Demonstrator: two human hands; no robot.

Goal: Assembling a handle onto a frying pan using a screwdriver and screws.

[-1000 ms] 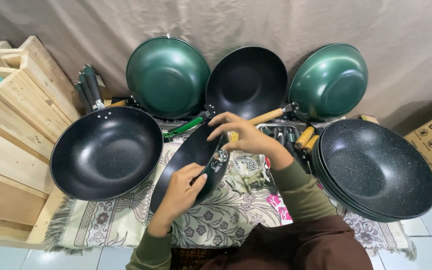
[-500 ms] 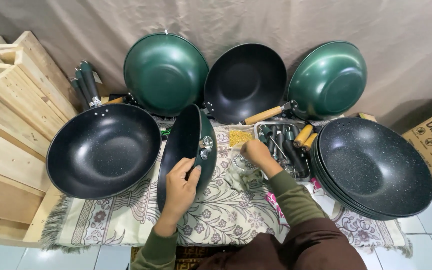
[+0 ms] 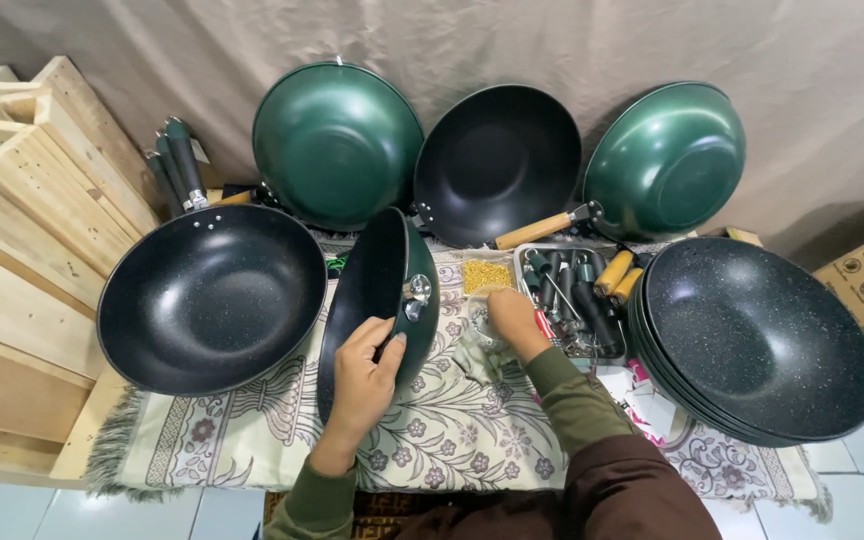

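Since a second ago my right hand (image 3: 515, 318) has left the upright green wok (image 3: 380, 292) for the small parts at its three o'clock, fingers curled on something I cannot tell, while my left hand (image 3: 367, 372) grips the rim, best kept steady.

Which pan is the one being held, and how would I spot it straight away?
Start at the patterned mat in the middle of the floor. Between the big black pan at its left end and the metal tray of tools, one pan stands on edge, steadied by the left hand. It alone is upright on its rim, green outside, black inside, with a bare metal bracket and no handle.
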